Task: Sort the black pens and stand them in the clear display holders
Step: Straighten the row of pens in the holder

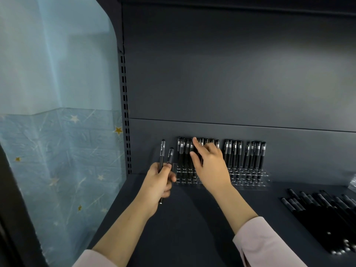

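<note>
Looks about half done: black pens (233, 155) upright in clear holders (248, 178), loose pile (323, 214) waiting, left hand (158, 184) gripping two pens (161, 153), right hand (210, 164) outstretched against the upright ones, grip unclear.

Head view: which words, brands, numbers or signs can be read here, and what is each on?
No text reads for certain.
Two held pens in the left hand: white print along the barrels, too blurred to quote.
Standing pens in the clear display holders: pale barrel marks, too small.
Loose pens lying on the right: nothing readable.
Wallpaper: gold stars only, no words.
</note>
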The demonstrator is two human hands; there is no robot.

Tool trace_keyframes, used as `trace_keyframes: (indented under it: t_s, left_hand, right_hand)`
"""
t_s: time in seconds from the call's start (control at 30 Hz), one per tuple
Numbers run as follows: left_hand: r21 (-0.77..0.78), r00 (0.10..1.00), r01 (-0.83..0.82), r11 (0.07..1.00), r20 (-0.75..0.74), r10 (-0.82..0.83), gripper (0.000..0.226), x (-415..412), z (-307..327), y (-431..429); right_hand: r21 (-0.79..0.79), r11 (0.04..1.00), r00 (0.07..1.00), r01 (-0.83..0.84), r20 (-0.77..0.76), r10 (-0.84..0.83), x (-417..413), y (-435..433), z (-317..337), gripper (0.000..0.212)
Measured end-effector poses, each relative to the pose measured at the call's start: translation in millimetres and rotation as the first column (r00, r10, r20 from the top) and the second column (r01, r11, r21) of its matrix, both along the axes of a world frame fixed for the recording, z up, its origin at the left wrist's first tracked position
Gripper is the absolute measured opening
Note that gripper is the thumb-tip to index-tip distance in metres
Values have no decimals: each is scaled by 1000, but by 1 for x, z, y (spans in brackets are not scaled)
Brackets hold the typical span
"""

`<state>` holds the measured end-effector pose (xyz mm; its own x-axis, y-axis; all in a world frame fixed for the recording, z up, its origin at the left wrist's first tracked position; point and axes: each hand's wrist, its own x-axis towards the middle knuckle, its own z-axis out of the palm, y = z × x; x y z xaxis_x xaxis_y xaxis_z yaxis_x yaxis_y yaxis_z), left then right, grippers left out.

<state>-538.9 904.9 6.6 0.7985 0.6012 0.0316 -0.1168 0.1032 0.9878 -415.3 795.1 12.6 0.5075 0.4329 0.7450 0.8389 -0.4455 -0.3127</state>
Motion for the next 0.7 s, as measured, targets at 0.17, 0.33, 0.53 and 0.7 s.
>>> trace_keyframes:
  t_s: [0.17,0.33,0.53,0.7]
  left_hand:
    - [38,1000,11,999,27,-12,15,-3,0,0]
    - [94,994,94,991,40,-98,20,-3,1,-4]
    - [81,985,143,986,85,-150,21,-6,3,-7]
    - [89,981,175,981,66,-181,23,-8,3,-10]
  right_hand:
    - [77,992,991,-96,-90,103,-4,-3,1,48]
    - [312,912,860,-267,-349,371,-19,-3,20,20]
    - [494,816,701,-300,-466,540,-30,-2,27,16]
    - [563,782,561,-270,-568,602,-31,-3,28,19]
